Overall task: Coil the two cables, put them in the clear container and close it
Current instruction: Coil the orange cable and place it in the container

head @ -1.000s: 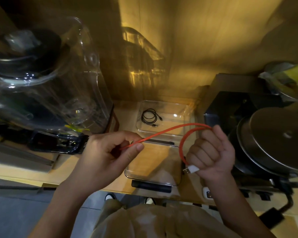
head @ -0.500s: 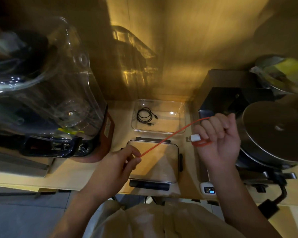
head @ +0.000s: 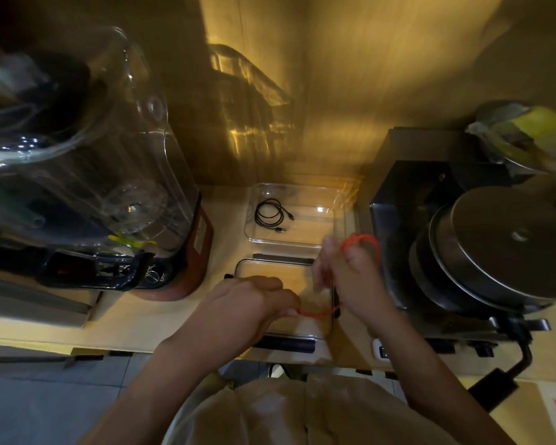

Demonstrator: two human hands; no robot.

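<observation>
Orange cable [head: 360, 240] loops around the fingers of the right hand [head: 350, 277], which is closed loosely on the coil it is building, though motion blur hides the exact finger positions. From there the cable runs down and left as a short slack strand to the left hand [head: 251, 303], which pinches it between thumb and fingertips, the rest of the hand curled. Both hands hover over the clear lid [head: 286, 297], which lies flat on the wooden surface [head: 135, 319] at its near edge. Just beyond the lid sits the open clear container [head: 331, 220], and the black cable [head: 270, 215] already lies coiled in its left half. So the step in hand looks to be the winding of the second cable, and it seems nearly done, as little free length shows between the hands. The next move likely calls for feeding the last strand onto the loops, keeping the coil from springing open, then reaching far over the lid to drop it in the container's free right half beside the black one. A blender [head: 87, 175] stands left and a metal pot [head: 511, 245] right, so the reach is narrow.
</observation>
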